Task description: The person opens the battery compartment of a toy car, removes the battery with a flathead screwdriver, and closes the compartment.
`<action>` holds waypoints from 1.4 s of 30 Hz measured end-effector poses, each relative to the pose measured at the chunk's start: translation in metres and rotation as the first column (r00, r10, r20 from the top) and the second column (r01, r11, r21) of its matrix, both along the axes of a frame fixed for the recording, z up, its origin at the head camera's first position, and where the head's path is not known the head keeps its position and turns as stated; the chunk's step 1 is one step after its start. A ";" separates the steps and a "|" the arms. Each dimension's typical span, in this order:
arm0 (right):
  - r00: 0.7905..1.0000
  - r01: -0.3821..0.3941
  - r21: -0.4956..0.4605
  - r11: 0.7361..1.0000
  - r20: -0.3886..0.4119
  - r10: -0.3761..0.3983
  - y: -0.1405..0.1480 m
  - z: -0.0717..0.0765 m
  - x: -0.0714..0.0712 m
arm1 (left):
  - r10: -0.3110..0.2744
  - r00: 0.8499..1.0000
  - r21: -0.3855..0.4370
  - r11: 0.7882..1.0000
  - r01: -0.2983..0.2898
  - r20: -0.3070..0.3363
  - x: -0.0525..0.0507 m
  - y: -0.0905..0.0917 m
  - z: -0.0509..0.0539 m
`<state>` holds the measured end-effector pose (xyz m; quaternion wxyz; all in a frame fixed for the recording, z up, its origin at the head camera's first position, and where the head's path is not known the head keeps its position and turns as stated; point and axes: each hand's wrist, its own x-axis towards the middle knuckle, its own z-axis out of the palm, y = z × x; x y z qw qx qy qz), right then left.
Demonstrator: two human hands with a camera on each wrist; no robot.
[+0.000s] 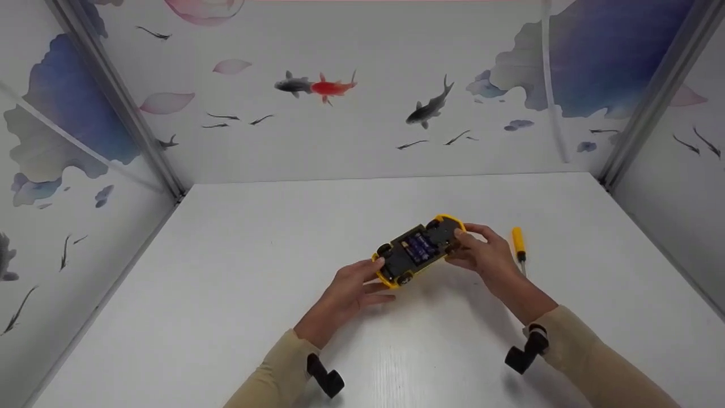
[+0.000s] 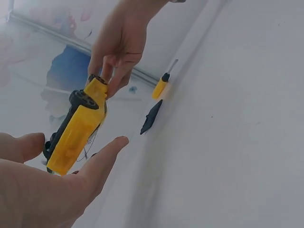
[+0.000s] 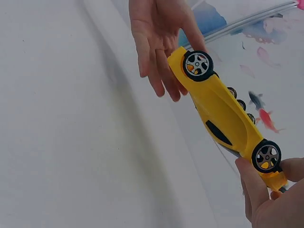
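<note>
White desk (image 1: pixel 226 317) below, fish-painted wall (image 1: pixel 362 45) behind it. We see the left hand (image 1: pixel 352 290) and right hand (image 1: pixel 490 258) each pinching one end of a yellow toy car (image 3: pixel 219 107), raised between them above the desk, batteries (image 1: pixel 419 248) showing in its underside; we spot a yellow-handled screwdriver (image 1: pixel 518 245) just right of the right hand.

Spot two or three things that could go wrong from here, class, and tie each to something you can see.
1. The batteries lie uncovered in the upturned underside of the yellow toy car, so flipping it might spill them.
2. Left hand and right hand hold only its ends above the table; it could slip.
3. The right hand might knock the nearby screwdriver.
</note>
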<state>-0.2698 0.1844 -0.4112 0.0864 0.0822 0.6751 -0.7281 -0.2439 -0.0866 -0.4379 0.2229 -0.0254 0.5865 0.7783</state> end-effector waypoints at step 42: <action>1.000 -0.021 0.132 0.991 -0.016 0.024 -0.007 -0.012 0.028 | 0.279 0.957 0.085 0.955 -0.285 0.078 -0.023 0.005 0.002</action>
